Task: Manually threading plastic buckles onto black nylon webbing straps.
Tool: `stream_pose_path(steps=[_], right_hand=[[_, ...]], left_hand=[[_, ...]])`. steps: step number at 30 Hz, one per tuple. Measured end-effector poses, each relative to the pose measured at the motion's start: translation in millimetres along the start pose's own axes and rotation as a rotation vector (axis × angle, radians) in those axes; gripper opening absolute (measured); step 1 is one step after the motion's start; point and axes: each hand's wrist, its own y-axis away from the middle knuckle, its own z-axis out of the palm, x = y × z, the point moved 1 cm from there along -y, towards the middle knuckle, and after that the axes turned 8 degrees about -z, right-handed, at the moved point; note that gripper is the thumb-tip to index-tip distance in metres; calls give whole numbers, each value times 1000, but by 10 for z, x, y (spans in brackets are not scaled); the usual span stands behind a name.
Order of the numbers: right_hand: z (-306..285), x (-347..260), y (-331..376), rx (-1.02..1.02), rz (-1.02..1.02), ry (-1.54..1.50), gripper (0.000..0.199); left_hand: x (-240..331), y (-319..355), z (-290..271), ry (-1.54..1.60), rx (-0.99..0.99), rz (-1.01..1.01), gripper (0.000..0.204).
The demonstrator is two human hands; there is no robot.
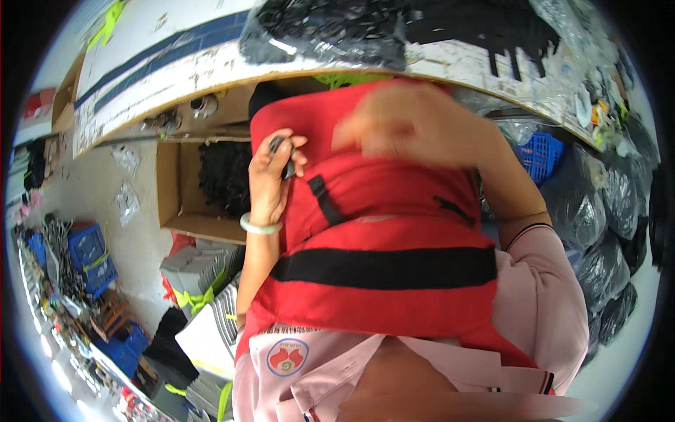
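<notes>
My left hand point(265, 184), with a pale bangle point(259, 225) at the wrist, has its fingers curled round a small black piece point(287, 167), perhaps plastic; its exact kind does not show. Beneath both hands, red fabric point(380, 232) covers my front and lap, crossed by a wide black band point(387, 268). A short black strap with a buckle point(320, 190) lies on it, just right of my left hand. Raised over the upper part of the fabric is my right hand point(401, 123), smeared by motion; its fingers and anything in them cannot be made out.
A worktable edge point(211, 81) runs across ahead, bearing a clear bag of black pieces point(323, 35) and black cloth point(485, 28). At left stands a cardboard box point(169, 183) of black items beside stacked grey pieces point(200, 267). Dark plastic bags point(576, 197) and a blue basket point(540, 156) stand right.
</notes>
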Motion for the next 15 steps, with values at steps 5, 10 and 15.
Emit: stream_pose_path(steps=[5,10,15], right_hand=[[-1174,1586,635,923,-355,996,23],[-1256,2264,1096,489,484,1158,45],[-766,2005,1099,606,493,1119,42]], left_hand=[[-41,-17,65,-26,-53,-64,31],[-110,-190,159,-75,-82,-98,25],[-179,-250,231,-111,-49,-73,20]])
